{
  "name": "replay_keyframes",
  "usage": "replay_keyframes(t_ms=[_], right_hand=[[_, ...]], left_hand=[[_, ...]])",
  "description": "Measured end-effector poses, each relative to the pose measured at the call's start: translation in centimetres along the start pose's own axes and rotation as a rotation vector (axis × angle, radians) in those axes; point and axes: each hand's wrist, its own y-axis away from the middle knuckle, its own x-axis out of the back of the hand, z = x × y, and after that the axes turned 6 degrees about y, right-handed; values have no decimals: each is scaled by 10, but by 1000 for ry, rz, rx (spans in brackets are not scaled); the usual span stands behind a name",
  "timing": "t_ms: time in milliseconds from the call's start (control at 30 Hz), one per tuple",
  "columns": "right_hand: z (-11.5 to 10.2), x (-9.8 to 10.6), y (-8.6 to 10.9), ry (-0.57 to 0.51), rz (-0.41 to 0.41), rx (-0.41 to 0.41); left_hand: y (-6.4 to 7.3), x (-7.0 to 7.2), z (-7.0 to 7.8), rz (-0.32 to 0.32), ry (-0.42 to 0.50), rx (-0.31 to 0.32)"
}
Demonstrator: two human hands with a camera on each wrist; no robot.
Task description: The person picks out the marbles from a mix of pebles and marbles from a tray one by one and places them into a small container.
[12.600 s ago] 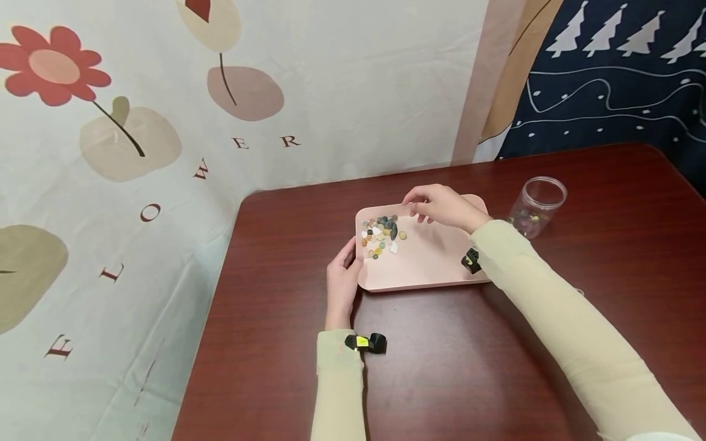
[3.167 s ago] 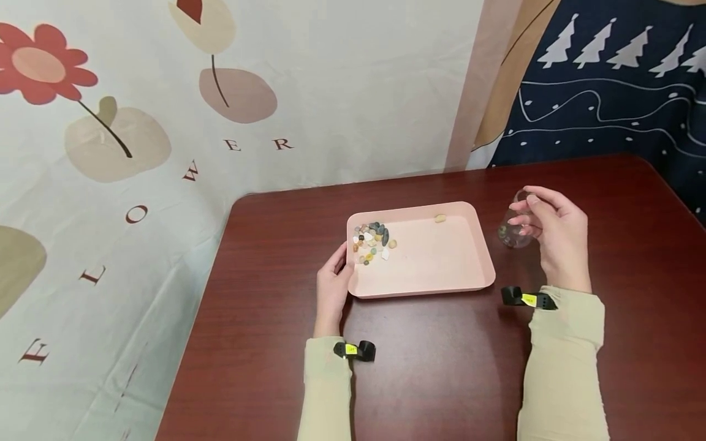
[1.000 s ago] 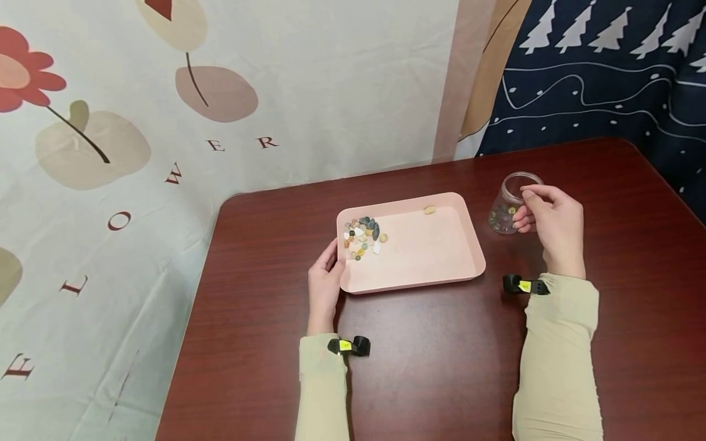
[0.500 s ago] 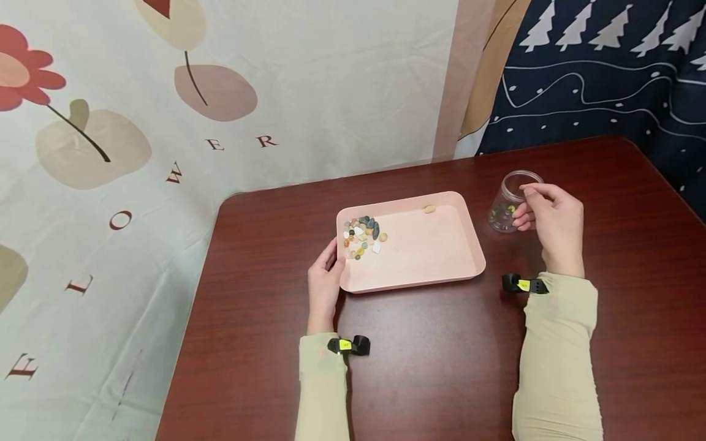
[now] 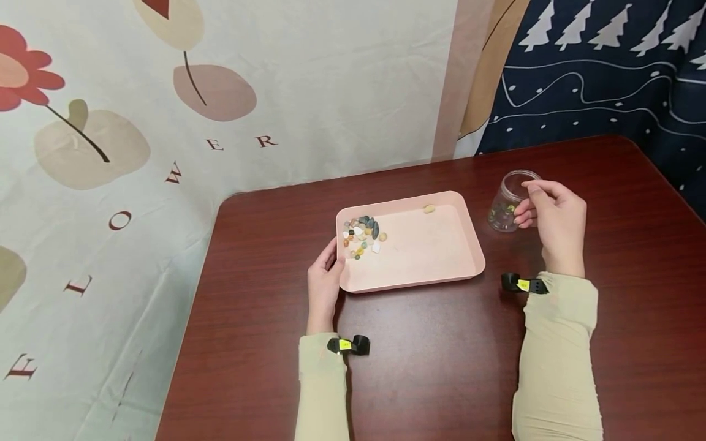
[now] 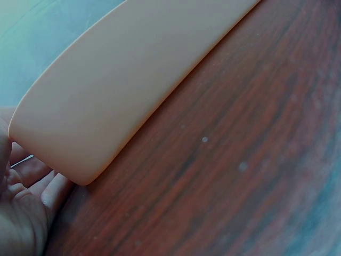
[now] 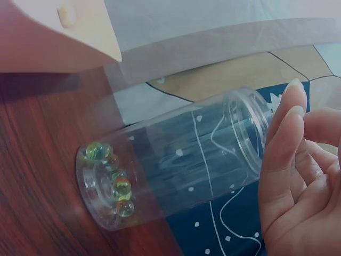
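My left hand [image 5: 323, 282] grips the left edge of a pink tray [image 5: 419, 251], thumb at the rim and fingers outside and below. Several small polished stones [image 5: 361, 236], dark, white, orange and yellow, lie at the tray's left end. A single cream oblong stone [image 5: 429, 209] is near its back right. To the right of the tray stands a clear jar [image 7: 176, 160], lidless, with several glass marbles [image 7: 122, 186] at its bottom. My right hand [image 5: 559, 226] is beside the jar's mouth, its fingers loosely bent, and I see nothing held between thumb and index finger.
The dark red-brown table [image 5: 430, 361] carries tray and jar. Behind it hangs a pale cloth [image 5: 331, 79] printed with flowers and letters. A navy cloth [image 5: 595, 92] with white trees covers the back right.
Compared with the earliest frame, my right hand has gone from above the tray to the jar. Over the last second it has shifted only slightly right. My left hand stays on the tray.
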Motion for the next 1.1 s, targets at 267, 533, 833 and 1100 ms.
replay_keyframes(t_ms=[267, 533, 833, 1100], right_hand=[[-4, -9, 2, -38, -22, 33], [-7, -17, 4, -47, -60, 29], [-8, -26, 7, -5, -104, 45], [-10, -37, 10, 65, -145, 75]], left_hand=[[1, 0, -1, 0, 3, -5], [0, 1, -2, -9, 6, -17], [0, 1, -2, -19, 32, -37], [-1, 0, -3, -14, 27, -25]])
